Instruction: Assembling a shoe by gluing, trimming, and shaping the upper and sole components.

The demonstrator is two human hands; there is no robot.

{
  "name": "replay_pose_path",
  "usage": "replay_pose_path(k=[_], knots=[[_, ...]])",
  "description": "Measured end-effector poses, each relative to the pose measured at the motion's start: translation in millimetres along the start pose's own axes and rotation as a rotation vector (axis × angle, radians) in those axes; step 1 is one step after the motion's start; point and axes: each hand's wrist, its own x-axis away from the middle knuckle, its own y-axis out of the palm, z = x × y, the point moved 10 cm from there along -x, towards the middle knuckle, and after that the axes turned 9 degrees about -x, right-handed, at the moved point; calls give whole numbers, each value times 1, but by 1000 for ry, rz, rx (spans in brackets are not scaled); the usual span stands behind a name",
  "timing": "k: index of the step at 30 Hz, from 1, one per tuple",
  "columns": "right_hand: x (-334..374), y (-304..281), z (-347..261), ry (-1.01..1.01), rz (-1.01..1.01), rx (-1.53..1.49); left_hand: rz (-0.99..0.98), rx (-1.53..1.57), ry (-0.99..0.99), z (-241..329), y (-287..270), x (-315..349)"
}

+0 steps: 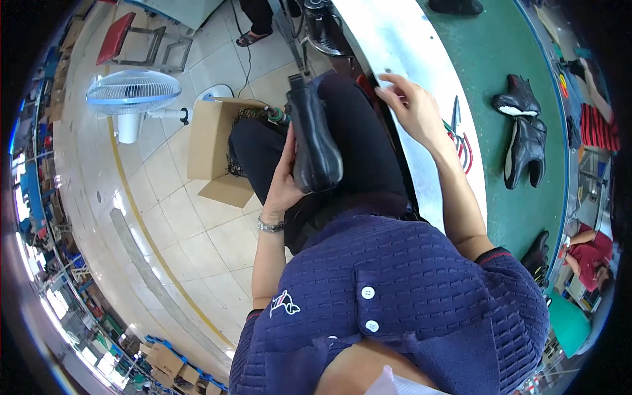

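Just above the frame's centre, a black shoe (316, 141) in the left hand (284, 187)

The left hand's fingers are clamped on the shoe's side. Upper right of centre, the right hand (416, 112) holds thumb and forefinger slightly apart over a white table (388, 29), near red-handled scissors (466, 155). Farther off: an open carton (205, 138) left of centre, other shoes (520, 148) at right, a fan (133, 92) upper left.

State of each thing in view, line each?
Black leather shoe, gripped in left hand
Right hand, loosely curled, nothing visibly held
Brown cardboard box, flaps open
White round fan, blade motion unclear
Red-handled metal scissors, lying on white tabletop
Black leather footwear, resting on green surface
Red-seated metal stool, unoccupied
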Motion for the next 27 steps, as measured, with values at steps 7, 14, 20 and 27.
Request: replay_pose_path(k=[7, 14, 20, 27], knots=[[71, -19, 121, 126, 164, 564, 355, 126, -300, -61, -84, 52], [61, -17, 133, 345, 19, 244, 470, 467, -417, -61, -108, 45], [52, 13, 85, 444, 49, -1032, 361, 314, -463, -53, -94, 6], [17, 80, -50, 507, -634, -1016, 404, -65, -339, -24, -93, -9]])
